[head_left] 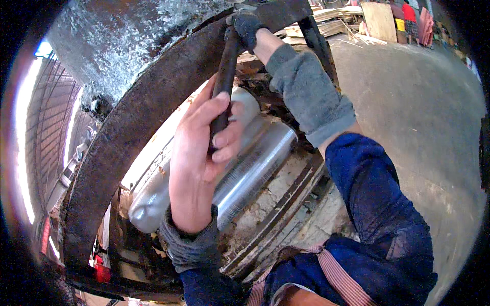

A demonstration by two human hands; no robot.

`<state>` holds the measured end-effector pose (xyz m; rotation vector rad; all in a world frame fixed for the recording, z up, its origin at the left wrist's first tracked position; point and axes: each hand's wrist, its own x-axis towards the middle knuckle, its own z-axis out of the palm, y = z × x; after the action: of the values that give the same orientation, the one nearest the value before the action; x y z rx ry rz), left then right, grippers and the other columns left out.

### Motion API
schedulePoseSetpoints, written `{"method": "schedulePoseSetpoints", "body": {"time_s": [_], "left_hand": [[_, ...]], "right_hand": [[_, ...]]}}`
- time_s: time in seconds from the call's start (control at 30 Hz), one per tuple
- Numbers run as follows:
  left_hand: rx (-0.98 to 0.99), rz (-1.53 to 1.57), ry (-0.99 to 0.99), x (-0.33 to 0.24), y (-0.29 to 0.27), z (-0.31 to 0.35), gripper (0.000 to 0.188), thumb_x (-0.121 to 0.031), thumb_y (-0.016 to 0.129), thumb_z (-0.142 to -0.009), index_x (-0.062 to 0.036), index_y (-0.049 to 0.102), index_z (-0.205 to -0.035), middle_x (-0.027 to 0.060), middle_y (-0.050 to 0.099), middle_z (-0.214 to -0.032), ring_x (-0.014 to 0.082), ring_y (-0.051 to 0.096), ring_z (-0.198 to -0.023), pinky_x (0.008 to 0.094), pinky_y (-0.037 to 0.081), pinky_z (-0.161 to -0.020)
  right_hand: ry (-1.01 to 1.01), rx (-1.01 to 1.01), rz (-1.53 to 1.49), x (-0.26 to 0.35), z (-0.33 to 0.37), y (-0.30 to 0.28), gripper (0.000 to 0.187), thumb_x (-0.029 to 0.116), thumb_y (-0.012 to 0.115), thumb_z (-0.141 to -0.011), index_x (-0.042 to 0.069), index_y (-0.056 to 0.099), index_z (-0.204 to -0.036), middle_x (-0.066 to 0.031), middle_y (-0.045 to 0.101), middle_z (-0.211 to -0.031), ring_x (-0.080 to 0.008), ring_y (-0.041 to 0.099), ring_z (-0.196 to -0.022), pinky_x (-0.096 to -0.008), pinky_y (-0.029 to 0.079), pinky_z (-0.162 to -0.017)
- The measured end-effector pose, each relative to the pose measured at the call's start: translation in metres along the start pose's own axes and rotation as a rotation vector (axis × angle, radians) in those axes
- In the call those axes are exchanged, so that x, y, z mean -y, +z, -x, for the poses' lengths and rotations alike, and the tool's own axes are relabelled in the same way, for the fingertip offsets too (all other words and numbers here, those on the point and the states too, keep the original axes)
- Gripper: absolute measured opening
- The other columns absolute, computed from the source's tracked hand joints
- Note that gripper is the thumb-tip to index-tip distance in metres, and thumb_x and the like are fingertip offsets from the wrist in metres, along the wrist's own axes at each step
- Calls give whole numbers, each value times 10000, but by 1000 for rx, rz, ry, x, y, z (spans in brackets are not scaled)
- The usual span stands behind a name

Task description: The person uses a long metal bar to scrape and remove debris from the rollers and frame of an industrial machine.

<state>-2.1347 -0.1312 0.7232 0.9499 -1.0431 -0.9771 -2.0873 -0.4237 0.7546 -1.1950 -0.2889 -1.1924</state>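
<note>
Our left fingers (228,136) grasp a bar (227,64), our gloved right fingers (245,28) its far end; a frame (115,143) curves along the left, rolls (260,171) beneath, planks (329,23) far right.

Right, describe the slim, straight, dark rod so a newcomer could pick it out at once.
Find the broad, dark brown beam that bows across the picture's left. Inside its curve lies a shiny, silvery cylinder; just to its left is the person's bare left grip. In that grip is the slim dark rod, set apart by being far thinner than the beam and duller than the cylinder.
</note>
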Motion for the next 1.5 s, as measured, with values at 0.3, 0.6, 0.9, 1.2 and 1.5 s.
{"method": "schedulePoseSetpoints", "body": {"time_s": [0.3, 0.6, 0.9, 1.2, 1.5], "left_hand": [[-431, -582, -206, 63, -26, 109, 644, -28, 462, -768, -121, 249, -1368, -16, 428, -593, 51, 353, -372, 190, 250, -310], [-132, -867, -243, 69, -48, 13, 618, -46, 479, -799, -106, 255, -1372, -16, 451, -653, 57, 357, -403, 214, 292, -369], [-251, -1504, -251, 171, -125, 176, 701, -33, 588, -727, -105, 267, -1346, 210, 495, -1180, 359, 535, -1003, 405, 484, -772], [-578, -1465, -808, 238, -151, 257, 654, -40, 624, -686, -141, 391, -1289, 201, 559, -1082, 351, 582, -916, 388, 484, -724], [-661, -1221, -1287, 269, -142, 259, 561, -27, 554, -724, -116, 409, -1259, 199, 572, -1026, 325, 588, -890, 357, 466, -740]], "right_hand": [[282, -183, -418, -60, 167, 75, 167, 266, 405, -904, 105, 405, -858, -32, 437, -596, -163, 486, -522, -288, 447, -487], [132, -347, -477, -115, 121, -54, 171, 285, 523, -835, 135, 515, -754, -32, 515, -614, -163, 502, -535, -296, 428, -484], [701, -127, -797, -117, 314, -8, 182, 152, 571, -812, 61, 514, -959, -79, 558, -822, -220, 558, -813, -395, 464, -789], [912, -138, -805, -182, 406, 21, 197, 84, 600, -760, 33, 517, -931, -90, 582, -848, -219, 562, -815, -347, 458, -745], [974, -170, -865, -197, 428, 3, 247, 62, 615, -709, 43, 514, -934, -79, 579, -813, -201, 561, -785, -324, 463, -729]]}}
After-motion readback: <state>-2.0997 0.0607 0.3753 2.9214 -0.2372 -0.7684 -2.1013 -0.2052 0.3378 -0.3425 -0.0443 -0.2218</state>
